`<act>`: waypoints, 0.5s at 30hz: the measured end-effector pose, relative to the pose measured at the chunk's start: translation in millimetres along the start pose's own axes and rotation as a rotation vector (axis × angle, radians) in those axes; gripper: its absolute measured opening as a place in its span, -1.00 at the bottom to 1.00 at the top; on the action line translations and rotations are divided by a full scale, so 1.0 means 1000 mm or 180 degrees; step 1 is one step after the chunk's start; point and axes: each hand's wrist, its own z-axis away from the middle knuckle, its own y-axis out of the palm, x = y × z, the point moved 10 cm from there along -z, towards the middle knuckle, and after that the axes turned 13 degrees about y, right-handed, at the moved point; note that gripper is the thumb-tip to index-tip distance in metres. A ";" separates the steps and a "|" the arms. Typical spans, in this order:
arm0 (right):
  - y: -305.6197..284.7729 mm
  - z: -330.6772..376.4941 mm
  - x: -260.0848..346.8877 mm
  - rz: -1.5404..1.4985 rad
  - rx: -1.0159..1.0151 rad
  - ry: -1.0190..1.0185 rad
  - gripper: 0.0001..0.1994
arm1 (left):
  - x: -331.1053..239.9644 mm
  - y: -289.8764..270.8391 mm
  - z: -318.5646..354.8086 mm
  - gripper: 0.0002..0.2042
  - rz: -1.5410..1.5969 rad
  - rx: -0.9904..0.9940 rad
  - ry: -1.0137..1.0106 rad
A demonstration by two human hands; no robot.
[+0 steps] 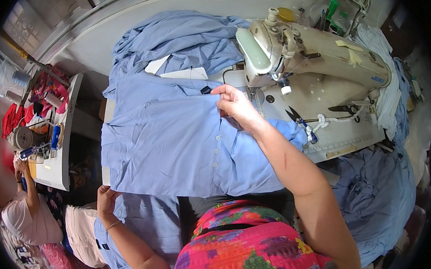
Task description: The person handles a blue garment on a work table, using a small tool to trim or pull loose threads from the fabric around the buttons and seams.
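A light blue buttoned shirt [165, 136] lies spread flat on the sewing table, its button row running down the middle. My right hand [235, 106] pinches the shirt's upper edge near the collar, just left of the needle area of a cream sewing machine [311, 53]. My left hand [106, 199] grips the shirt's lower left edge at the near side of the table. More blue cloth [182, 37] is heaped behind the shirt.
Small scissors [301, 121] and a knotted white cord [321, 122] lie on the machine bed. Blue garments [376, 195] hang at the right. At the left stands a white side table [58, 168] with thread spools, beside another person [25, 211].
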 end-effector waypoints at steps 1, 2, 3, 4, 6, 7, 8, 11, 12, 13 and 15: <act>0.000 0.000 0.000 0.0011 0.0024 -0.0011 -0.71 | -0.001 0.004 0.002 -0.91 0.0143 0.0025 -0.0015; -0.001 0.000 0.000 0.0024 0.0051 -0.0020 -0.71 | 0.001 0.008 0.001 -0.89 0.0415 0.0088 0.0030; 0.002 0.002 0.003 0.0205 0.0170 -0.0080 -0.70 | 0.001 0.012 0.002 -0.87 0.0682 0.0136 0.0078; 0.003 0.002 0.001 0.0192 0.0188 -0.0018 -0.69 | 0.000 0.014 0.003 -0.85 0.0950 0.0180 0.0127; 0.008 0.001 0.000 0.0170 0.0212 0.0113 -0.68 | -0.006 0.015 0.007 -0.79 0.1158 -0.0143 0.0195; 0.010 0.002 0.000 0.0166 0.0229 0.0166 -0.68 | -0.012 0.018 0.009 -0.75 0.1264 -0.0300 0.0222; 0.012 0.004 0.001 0.0163 0.0248 0.0220 -0.67 | -0.015 0.012 0.011 -0.73 0.1216 -0.0451 0.0230; 0.011 0.004 0.004 0.0731 0.0355 0.0123 -0.65 | -0.060 0.021 0.028 -0.64 0.0462 -0.1265 0.0554; 0.015 0.005 0.005 0.1013 0.0441 0.0048 -0.64 | -0.081 0.029 0.031 -0.63 -0.0190 -0.1267 0.0836; 0.020 0.008 0.004 0.1343 0.0538 0.0020 -0.61 | -0.096 0.036 0.031 -0.63 -0.0837 -0.1247 0.1098; 0.027 0.017 0.004 0.1995 0.0719 -0.0037 -0.54 | -0.113 0.074 0.025 -0.62 -0.1525 -0.0783 0.1222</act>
